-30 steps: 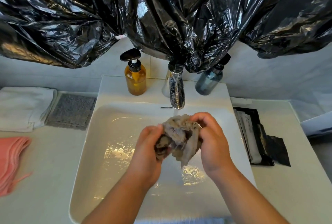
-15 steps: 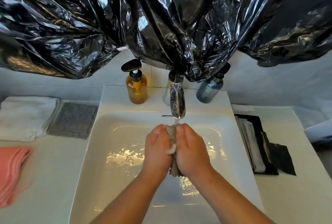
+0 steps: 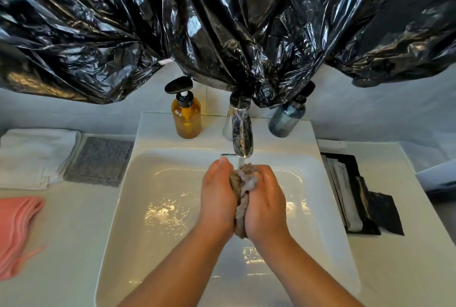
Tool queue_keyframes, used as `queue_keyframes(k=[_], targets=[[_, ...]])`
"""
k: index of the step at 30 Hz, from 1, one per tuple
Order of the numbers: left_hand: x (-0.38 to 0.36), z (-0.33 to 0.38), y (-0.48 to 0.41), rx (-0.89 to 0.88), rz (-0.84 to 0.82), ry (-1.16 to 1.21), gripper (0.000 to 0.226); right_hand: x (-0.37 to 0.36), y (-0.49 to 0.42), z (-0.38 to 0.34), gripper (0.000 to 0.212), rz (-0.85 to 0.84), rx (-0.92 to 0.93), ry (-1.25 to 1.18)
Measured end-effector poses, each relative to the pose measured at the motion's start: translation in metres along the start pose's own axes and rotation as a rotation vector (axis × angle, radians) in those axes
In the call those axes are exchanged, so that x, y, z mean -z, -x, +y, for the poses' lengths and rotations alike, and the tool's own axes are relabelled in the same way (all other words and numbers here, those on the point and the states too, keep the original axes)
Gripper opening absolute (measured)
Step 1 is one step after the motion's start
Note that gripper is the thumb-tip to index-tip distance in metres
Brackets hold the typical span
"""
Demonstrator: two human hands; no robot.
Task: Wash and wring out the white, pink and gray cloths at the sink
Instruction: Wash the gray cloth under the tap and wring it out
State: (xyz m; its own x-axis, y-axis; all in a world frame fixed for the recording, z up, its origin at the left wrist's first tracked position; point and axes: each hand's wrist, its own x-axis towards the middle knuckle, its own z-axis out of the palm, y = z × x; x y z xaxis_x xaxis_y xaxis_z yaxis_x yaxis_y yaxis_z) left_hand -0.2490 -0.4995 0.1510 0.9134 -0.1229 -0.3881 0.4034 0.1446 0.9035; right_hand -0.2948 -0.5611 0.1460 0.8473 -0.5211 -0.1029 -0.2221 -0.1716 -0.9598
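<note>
Both hands are clamped on it: the left hand point(image 3: 218, 195) and the right hand point(image 3: 265, 204) squeeze a wet, bunched grey-brown cloth point(image 3: 243, 183) between them, fingers curled round it. Only the top lump and a strip down the middle show between the palms. The bundle sits right under the spout, and the thin stream of water point(image 3: 239, 161) from the shiny chrome faucet point(image 3: 240, 134) lands on its top. All of this is over the middle of the white rectangular ceramic sink point(image 3: 148, 208), with water glinting in its bottom.

Behind the basin, an amber pump bottle with a black head point(image 3: 186, 119) stands left of the faucet, and a blue-grey bottle point(image 3: 286, 119) stands to its right. On the counter to the left lie a folded white towel point(image 3: 34, 156), a grey textured cloth point(image 3: 100, 161) just beside it, and a pink folded cloth point(image 3: 17, 227) nearer the edge. To the right is a black tray of packets point(image 3: 345, 188). Crinkled black plastic sheeting point(image 3: 222, 23) hangs overhead.
</note>
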Motion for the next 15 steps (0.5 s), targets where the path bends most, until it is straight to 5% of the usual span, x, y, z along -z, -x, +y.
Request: queue_keyframes(k=[4,8,10,13,15], targets=[[0.003,-0.006,0.001,-0.100,-0.117,-0.163,0.040,0.005,-0.018,-0.008,0.032,-0.007,-0.002,0.101],[0.024,-0.025,0.011,-0.069,-0.347,-0.171,0.032,0.024,-0.033,-0.025,0.036,0.030,-0.140,-0.221],[0.032,-0.032,0.009,0.033,-0.306,-0.072,0.031,0.033,-0.034,-0.023,0.048,0.032,-0.189,-0.382],[0.031,-0.027,-0.005,0.146,-0.045,0.237,0.022,0.030,-0.022,-0.010,0.027,-0.107,-0.200,-0.482],[0.019,-0.017,-0.008,0.110,-0.007,0.215,0.033,0.018,-0.007,-0.001,0.021,-0.149,-0.160,-0.397]])
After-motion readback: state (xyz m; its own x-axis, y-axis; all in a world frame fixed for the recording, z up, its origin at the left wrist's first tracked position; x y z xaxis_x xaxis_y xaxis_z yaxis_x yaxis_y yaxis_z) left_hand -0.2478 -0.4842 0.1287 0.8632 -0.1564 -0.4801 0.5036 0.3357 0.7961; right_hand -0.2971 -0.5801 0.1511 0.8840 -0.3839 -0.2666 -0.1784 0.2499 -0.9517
